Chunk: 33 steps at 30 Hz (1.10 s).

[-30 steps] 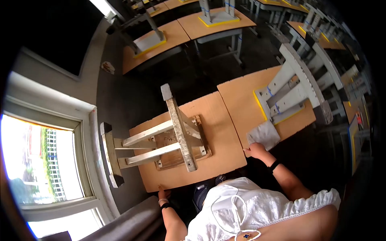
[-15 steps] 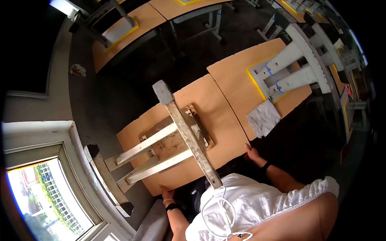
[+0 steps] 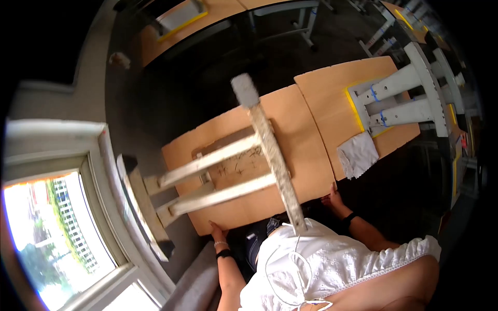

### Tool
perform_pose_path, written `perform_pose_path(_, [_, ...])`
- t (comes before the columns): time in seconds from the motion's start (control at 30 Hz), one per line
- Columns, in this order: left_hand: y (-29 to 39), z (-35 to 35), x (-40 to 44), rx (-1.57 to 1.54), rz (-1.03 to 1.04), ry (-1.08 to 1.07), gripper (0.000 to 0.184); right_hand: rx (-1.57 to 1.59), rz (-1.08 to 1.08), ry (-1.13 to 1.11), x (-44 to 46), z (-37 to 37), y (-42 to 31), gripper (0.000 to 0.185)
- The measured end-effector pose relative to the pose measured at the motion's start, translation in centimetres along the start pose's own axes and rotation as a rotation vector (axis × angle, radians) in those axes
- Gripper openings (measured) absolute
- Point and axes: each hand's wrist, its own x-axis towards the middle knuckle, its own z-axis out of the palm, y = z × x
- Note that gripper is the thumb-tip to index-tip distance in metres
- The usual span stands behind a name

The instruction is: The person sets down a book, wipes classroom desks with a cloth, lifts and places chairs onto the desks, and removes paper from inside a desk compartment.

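Note:
My left hand (image 3: 219, 232) is at the near left corner of a wood-coloured desk (image 3: 244, 216), thumb on top and fingers hidden below the edge. At the near right corner, my right hand (image 3: 334, 197) grips the same desk, its thumb up by the seam. An upturned stool or chair (image 3: 223, 198) with worn, pale legs rests on the desktop. Its underside (image 3: 236, 168) bears dark handwritten marks. One foot bar reaches towards my white top, the other towards the window.
A second desk (image 3: 321, 93) adjoins on the right, carrying a grey cloth (image 3: 358, 155) and an upturned grey chair (image 3: 399, 114) with blue ties. A window (image 3: 59, 228) and its frame stand close on the left. More desks (image 3: 223, 9) are behind.
The view has shifted, so desks, stool and cloth appear further right and the window lower-left looks higher. Both hands stay at the desk's near edge.

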Motion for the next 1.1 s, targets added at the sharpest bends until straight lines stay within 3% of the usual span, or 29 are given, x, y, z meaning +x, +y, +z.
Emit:
perform_pose_path(0.23, [0.5,-0.1,0.8,-0.159,-0.054,-0.194,0.068,-0.024,0.004,0.017,0.6,0.7,-0.4,0.071])
perform_pose_path(0.37, [0.7,-0.2,1.1,-0.182,-0.146,-0.16,0.066,0.01,0.117,0.055,2.0,0.1,-0.4,0.072])
perform_pose_path(0.47, [0.7,-0.4,0.8,-0.376,-0.128,-0.327,0.078,0.09,0.188,0.031,2.0,0.2,-1.3,0.075])
perform_pose_path(0.57, [-0.4,-3.3,2.1,-0.22,-0.042,-0.661,0.074,0.142,0.138,0.063,1.4,0.8,-1.1,0.074])
perform_pose_path(0.67, [2.1,-5.4,-0.4,0.226,-0.098,-0.518,0.079,0.137,0.098,0.205,1.4,2.1,-0.5,0.074])
perform_pose_path(0.83, [0.4,-7.7,4.0,0.11,-0.058,-0.566,0.079,0.176,0.111,0.489,2.7,6.0,2.0,0.075])
perform_pose_path(0.87, [0.3,-7.5,5.4,0.053,-0.058,-0.588,0.077,0.287,0.115,0.495,2.7,7.0,1.8,0.075])
perform_pose_path(0.97, [2.3,-8.0,3.0,0.349,-0.05,-0.597,0.077,0.717,0.132,0.474,0.7,7.3,0.2,0.075])
perform_pose_path(1.07, [2.1,-8.0,3.5,0.362,-0.063,-0.578,0.077,0.988,0.1,0.162,5.4,3.7,3.2,0.073])
perform_pose_path(1.1, [2.3,-7.8,3.3,0.366,-0.061,-0.562,0.077,0.89,0.087,0.18,5.2,4.0,2.8,0.066])
